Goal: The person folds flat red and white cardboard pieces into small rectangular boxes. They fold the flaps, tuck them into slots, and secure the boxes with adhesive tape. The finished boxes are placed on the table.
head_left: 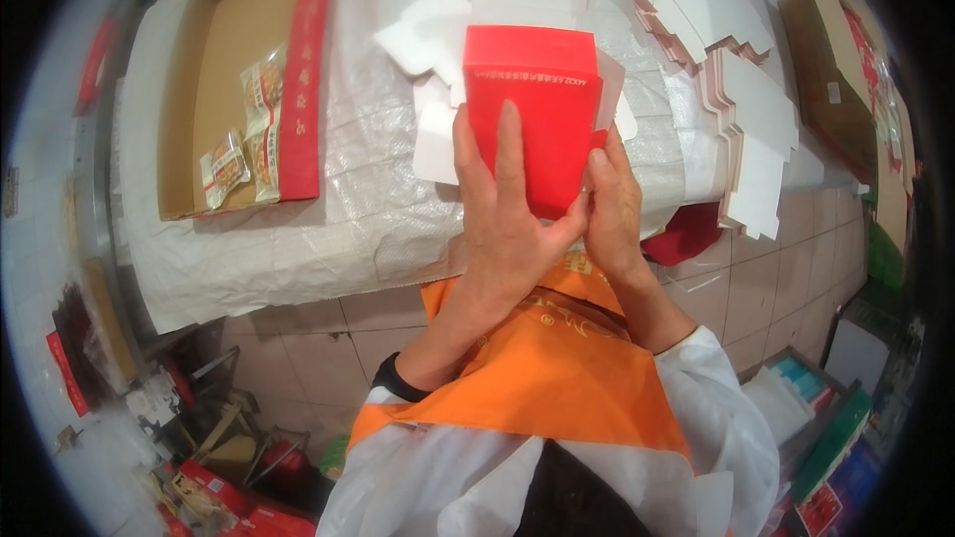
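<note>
I hold a red cardboard box [537, 99] upright in front of me, above the table edge. My left hand [502, 219] lies flat across its near face, fingers pointing up, thumb hooked toward the right. Gripping the box's lower right corner is my right hand [612, 209], its fingers curled around the edge. Behind the box, flat white box blanks [438, 30] lie on the table's white woven cover [348, 209].
A shallow brown tray with a red rim [229, 30] holds snack packets [261, 109] at the left. Stacks of white die-cut blanks [746, 119] lie at the right, brown cartons [836, 80] beyond. Tiled floor, boxes and clutter lie below.
</note>
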### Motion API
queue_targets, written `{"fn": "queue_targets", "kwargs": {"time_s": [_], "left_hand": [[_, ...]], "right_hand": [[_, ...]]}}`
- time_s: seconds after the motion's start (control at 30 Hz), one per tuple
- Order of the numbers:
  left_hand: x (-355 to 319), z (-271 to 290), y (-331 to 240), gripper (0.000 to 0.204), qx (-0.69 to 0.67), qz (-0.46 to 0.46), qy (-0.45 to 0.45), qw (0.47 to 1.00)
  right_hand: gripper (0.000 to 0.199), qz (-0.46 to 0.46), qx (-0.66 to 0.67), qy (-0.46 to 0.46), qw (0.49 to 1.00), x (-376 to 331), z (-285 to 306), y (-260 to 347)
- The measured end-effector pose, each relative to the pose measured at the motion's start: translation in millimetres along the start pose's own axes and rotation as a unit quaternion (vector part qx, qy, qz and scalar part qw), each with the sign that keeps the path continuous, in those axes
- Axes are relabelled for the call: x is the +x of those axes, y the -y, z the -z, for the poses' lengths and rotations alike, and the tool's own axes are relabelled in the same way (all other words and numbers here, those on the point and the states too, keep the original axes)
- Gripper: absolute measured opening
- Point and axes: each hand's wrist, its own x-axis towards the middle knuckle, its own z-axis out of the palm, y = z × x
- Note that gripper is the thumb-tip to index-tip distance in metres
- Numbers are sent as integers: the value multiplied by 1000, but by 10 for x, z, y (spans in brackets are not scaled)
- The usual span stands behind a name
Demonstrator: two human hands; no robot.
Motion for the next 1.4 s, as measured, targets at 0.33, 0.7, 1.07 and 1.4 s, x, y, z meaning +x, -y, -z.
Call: {"fn": "queue_targets", "kwargs": {"time_s": [0.33,0.7,1.07,1.4], "left_hand": [[-51,-41,54,91,34,-37,-14,999],[-70,-53,24,94,9,-26,-13,1000],[-74,-46,73,92,25,-42,3,999],[-20,92,91,78,-319,123,95,935]], "right_hand": [[42,-19,-9,-30,999,-27,76,-94],[43,-24,-37,-10,999,-45,-5,-9],[56,75,-348,81,931,16,72,119],[65,-31,-25,133,990,90,98,272]]}}
